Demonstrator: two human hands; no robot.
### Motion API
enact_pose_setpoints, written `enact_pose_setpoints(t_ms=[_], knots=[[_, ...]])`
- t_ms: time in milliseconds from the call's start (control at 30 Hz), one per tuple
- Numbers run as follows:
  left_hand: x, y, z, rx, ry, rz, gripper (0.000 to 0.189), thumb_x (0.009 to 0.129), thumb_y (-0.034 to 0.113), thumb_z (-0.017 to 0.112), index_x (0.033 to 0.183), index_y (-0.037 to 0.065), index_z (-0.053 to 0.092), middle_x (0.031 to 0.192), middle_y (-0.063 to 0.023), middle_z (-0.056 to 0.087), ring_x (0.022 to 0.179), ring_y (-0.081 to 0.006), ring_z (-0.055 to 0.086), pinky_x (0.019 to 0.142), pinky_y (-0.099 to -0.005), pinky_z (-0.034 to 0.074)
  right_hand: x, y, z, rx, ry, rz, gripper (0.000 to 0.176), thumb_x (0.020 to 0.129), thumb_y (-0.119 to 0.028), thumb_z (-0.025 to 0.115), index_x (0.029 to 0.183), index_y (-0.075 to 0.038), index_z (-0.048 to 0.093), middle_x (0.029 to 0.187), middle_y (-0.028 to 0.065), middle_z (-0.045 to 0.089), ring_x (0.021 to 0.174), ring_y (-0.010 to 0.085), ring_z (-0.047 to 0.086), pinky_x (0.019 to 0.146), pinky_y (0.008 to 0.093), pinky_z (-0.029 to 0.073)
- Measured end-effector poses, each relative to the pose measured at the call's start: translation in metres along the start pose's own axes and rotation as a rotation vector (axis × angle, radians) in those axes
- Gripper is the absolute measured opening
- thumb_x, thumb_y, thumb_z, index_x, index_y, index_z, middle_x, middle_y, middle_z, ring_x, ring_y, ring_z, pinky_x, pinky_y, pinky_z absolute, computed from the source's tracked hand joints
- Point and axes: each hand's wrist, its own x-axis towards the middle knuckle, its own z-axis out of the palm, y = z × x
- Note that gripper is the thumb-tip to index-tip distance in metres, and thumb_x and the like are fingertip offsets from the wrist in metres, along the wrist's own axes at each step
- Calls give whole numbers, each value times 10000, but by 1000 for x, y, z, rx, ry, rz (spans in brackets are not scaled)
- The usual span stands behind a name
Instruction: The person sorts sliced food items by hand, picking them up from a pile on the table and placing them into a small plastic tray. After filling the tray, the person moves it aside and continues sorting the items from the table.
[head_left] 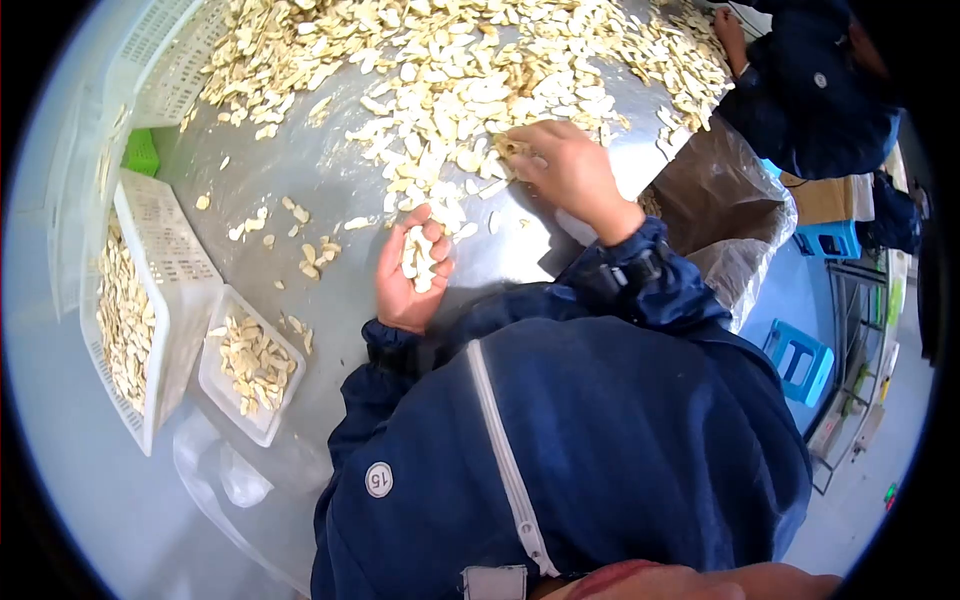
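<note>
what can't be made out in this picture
All in the head view:
What lies under the right hand: hidden by the hand itself.
How many pale slices the left hand holds: its fingers and overlapping slices hide some.
The heap's far side: cut off by the top edge.
The white crate's floor: covered by its contents.
</note>
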Motion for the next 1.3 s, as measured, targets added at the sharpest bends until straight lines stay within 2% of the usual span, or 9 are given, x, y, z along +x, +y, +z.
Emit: enact_pose_setpoints(t_ms=[67, 233, 433, 667, 767, 867, 967, 1067, 1300], knots=[[0, 1, 1, 21, 9, -3, 453, 1146, 329, 403, 1458, 20, 513, 1097, -74, 544, 886, -179, 493, 673, -297, 463, 4, -1, 20, 0, 18, -97, 212, 915, -226, 722, 1114, -170, 770, 1028, 57, 729, 950, 311, 679, 805, 421, 582], [-2, 1, 1, 16, 27, 7, 456, 1151, 338, 357, 1436, 28, 532, 1092, -79, 562, 865, -186, 511, 666, -309, 461, 5, 13, 17, 14, -2, -17, 226, 906, -135, 684, 1117, -154, 763, 1008, 89, 718, 925, 332, 691, 797, 441, 582], [0, 0, 5, 55, 57, -8, 455, 1151, 339, 382, 1450, 27, 527, 1075, -66, 543, 856, -176, 478, 648, -291, 458, -12, 31, -8, 23, -29, -23, 209, 930, -207, 700, 1118, -128, 749, 1009, 105, 716, 938, 352, 696, 799, 440, 580], [0, 1, 6, 47, 53, -7, 462, 1152, 335, 379, 1464, 22, 514, 1083, -73, 548, 855, -177, 479, 659, -294, 459, -3, 25, -17, 115, -235, 15, 174, 910, -215, 730, 1061, -128, 725, 1015, 100, 717, 953, 316, 700, 794, 425, 580], [0, 1, 6, 52, 54, 2, 463, 1151, 335, 381, 1466, 21, 511, 1092, -75, 549, 858, -177, 481, 664, -294, 459, 11, 58, -20, 33, -34, 20, 186, 935, -192, 708, 1116, -164, 740, 1066, 76, 729, 988, 329, 695, 835, 429, 576], [-1, 0, 4, 54, 37, -5, 459, 1152, 335, 382, 1462, 20, 509, 1102, -79, 549, 861, -179, 483, 675, -297, 457, 29, 107, -29, -324, 120, 21, 222, 971, -178, 660, 1161, -192, 774, 1056, 61, 743, 1016, 314, 681, 860, 432, 561], [0, 0, 7, 66, 50, 2, 453, 1152, 333, 380, 1456, 22, 506, 1104, -85, 545, 864, -181, 484, 684, -303, 456, 28, 115, -37, -351, -17, 66, 200, 964, -244, 677, 1112, -182, 798, 1005, 74, 737, 967, 323, 683, 826, 436, 559], [-1, -1, 7, 79, 59, 9, 445, 1153, 331, 376, 1449, 25, 506, 1103, -91, 541, 864, -184, 485, 684, -307, 457, 21, 109, -36, -361, 19, 74, 213, 956, -298, 687, 1079, -173, 809, 967, 89, 725, 934, 341, 684, 802, 437, 557], [-3, -3, 11, 133, 5, -34, 390, 1150, 303, 369, 1379, 30, 529, 1104, -99, 542, 864, -192, 506, 682, -312, 462, -5, 94, -34, -158, 121, 151, 181, 937, -228, 707, 1062, -134, 797, 1002, 117, 722, 930, 354, 684, 801, 450, 556]])
